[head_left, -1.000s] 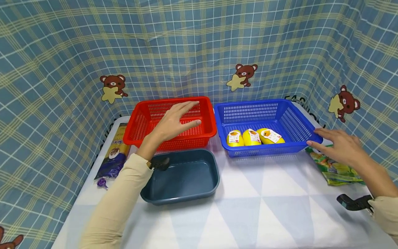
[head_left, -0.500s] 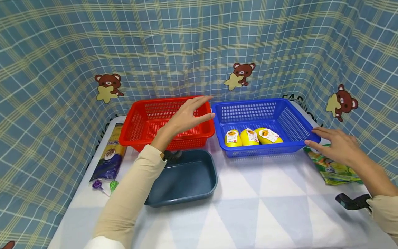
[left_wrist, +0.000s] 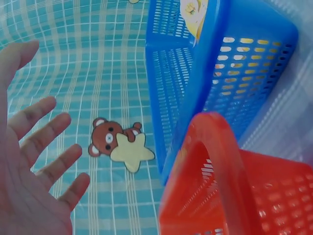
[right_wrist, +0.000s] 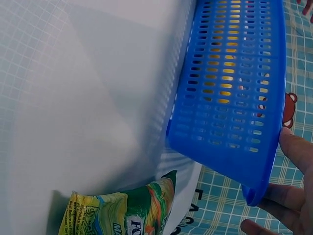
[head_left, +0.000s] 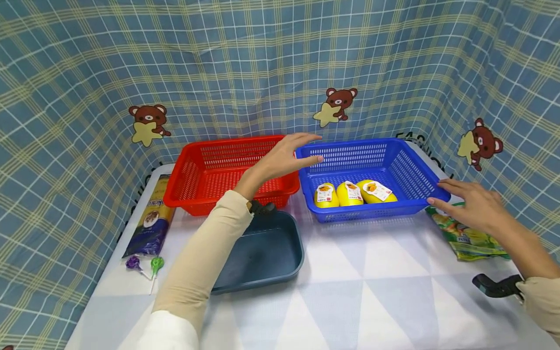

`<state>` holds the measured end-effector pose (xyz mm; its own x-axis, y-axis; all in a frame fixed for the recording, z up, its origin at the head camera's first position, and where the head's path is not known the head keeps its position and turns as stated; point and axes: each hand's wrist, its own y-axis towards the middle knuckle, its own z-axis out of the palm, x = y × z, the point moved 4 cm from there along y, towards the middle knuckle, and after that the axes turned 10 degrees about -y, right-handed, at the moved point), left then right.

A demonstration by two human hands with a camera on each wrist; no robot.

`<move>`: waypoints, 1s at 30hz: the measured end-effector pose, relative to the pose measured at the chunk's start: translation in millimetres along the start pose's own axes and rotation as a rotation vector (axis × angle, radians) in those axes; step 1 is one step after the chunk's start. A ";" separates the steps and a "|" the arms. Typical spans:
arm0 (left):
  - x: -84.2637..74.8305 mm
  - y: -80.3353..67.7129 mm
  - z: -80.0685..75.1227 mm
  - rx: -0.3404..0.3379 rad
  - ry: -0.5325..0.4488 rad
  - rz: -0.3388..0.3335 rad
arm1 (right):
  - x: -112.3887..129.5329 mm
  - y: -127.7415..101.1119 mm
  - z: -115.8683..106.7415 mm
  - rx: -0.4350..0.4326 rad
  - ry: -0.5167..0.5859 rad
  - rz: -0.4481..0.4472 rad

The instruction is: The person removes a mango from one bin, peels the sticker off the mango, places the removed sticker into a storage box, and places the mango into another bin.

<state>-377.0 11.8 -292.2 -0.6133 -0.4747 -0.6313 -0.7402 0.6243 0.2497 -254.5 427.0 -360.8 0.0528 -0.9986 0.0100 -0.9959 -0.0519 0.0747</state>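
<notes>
My left hand (head_left: 282, 158) hovers with fingers spread over the side where the red basket (head_left: 177, 201) meets the blue basket (head_left: 372, 212); nothing is in it. In the left wrist view the palm and fingers (left_wrist: 36, 161) are apart from both baskets. At the blue basket's front right corner, my right hand (head_left: 479, 204) touches the rim with thumb and fingers extended. Its thumb (right_wrist: 296, 147) lies against the rim in the right wrist view, with the other fingers partly behind the corner. Three yellow, mango-like fruits (head_left: 349, 194) with white labels lie along the blue basket's front wall.
A dark blue-grey tray (head_left: 262, 282) stands under the left forearm. To the left lie a gold-and-purple packet (head_left: 150, 218), a purple lollipop (head_left: 133, 263) and a green lollipop (head_left: 157, 264). Green printed packets (head_left: 468, 240) lie beneath the right hand. Plaid cloth (head_left: 253, 63) walls the table.
My left hand has moved right, from over the red basket toward the blue basket's left edge. The green lollipop has come into sight. My right hand stays at the blue basket's corner.
</notes>
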 end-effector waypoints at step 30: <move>-1.6 94.6 57.8 0.253 -0.082 0.143 | 2.4 -0.5 0.5 -0.002 -0.022 0.002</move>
<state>-430.1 107.5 -310.0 -0.6745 -0.3251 -0.6629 -0.5490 0.8212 0.1559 -253.9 424.6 -361.3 0.0490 -0.9987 -0.0122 -0.9958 -0.0498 0.0771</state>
